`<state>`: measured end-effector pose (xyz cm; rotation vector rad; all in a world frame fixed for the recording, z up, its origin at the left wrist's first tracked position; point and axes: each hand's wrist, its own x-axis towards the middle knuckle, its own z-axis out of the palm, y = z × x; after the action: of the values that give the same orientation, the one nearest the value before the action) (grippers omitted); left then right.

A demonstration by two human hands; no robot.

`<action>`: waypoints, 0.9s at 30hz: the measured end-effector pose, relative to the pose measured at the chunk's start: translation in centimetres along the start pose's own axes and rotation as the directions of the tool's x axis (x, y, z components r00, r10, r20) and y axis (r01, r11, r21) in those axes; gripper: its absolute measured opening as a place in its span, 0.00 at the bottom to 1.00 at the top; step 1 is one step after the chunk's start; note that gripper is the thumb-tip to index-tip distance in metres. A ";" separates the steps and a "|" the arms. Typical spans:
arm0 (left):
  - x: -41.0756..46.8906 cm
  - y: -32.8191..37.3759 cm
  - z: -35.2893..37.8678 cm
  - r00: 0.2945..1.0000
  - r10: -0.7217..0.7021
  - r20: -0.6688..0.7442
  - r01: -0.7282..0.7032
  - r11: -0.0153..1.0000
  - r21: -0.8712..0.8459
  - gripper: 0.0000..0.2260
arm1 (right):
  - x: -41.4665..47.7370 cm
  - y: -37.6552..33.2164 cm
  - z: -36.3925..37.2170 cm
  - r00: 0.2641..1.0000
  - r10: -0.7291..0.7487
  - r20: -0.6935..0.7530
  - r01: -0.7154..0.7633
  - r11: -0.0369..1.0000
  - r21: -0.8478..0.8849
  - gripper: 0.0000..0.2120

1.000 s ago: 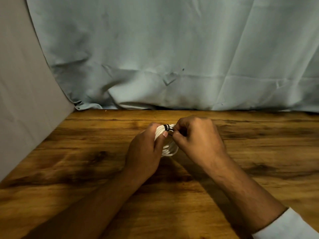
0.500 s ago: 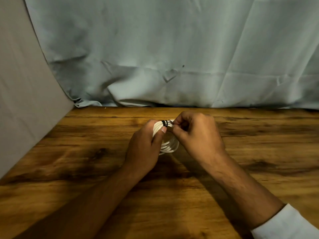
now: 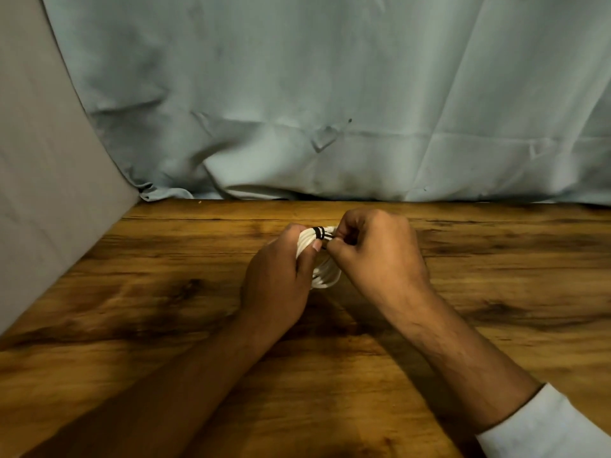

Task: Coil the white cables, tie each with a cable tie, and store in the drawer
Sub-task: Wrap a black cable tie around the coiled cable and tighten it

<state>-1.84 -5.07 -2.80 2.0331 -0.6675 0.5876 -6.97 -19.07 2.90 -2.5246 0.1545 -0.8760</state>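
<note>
Most of the white cable coil (image 3: pixel 325 276) is covered: its left half lies behind the left hand (image 3: pixel 277 279) gripping it, its upper right behind the right hand (image 3: pixel 377 252). The black cable tie (image 3: pixel 319 232) shows only as two bands atop the coil (its loose end vanishes into the right hand's pinch). Whether the coil touches the counter (image 3: pixel 496 292) cannot be told. Below the coil, the left forearm and the white sleeve (image 3: pixel 545 428) run off the edge.

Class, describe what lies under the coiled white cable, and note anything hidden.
Under the coiled white cable is the wooden table. The left hand grips the coil, the right hand pinches at its black tie; they hide whether it touches the table.
</note>
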 end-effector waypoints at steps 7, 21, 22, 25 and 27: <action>-0.1 0.2 -0.1 1.000 0.021 0.019 -0.022 0.998 0.057 0.14 | 0.0 0.0 0.1 1.000 0.008 0.020 -0.009 0.997 0.083 0.10; 0.0 0.1 -0.1 0.997 -0.070 0.014 0.071 0.992 -0.108 0.09 | 0.3 0.7 0.5 0.981 0.097 0.167 -0.190 0.635 0.748 0.06; 0.0 0.1 -0.1 0.997 -0.081 0.020 0.083 0.990 -0.112 0.09 | 0.2 0.6 0.3 0.973 0.114 0.198 -0.228 0.558 0.798 0.06; 0.1 0.1 -0.2 0.995 -0.096 0.021 0.098 0.989 -0.108 0.07 | 0.2 0.6 -0.1 0.948 0.126 0.293 -0.319 0.397 0.861 0.03; 0.1 0.1 -0.2 0.996 -0.086 0.027 0.089 0.991 -0.102 0.07 | 0.4 0.9 -0.3 0.942 0.103 0.319 -0.331 0.442 0.834 0.03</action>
<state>-1.84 -4.97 -2.58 1.9647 -0.6064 0.4704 -6.80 -20.03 2.89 -1.5141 -0.0515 -0.3666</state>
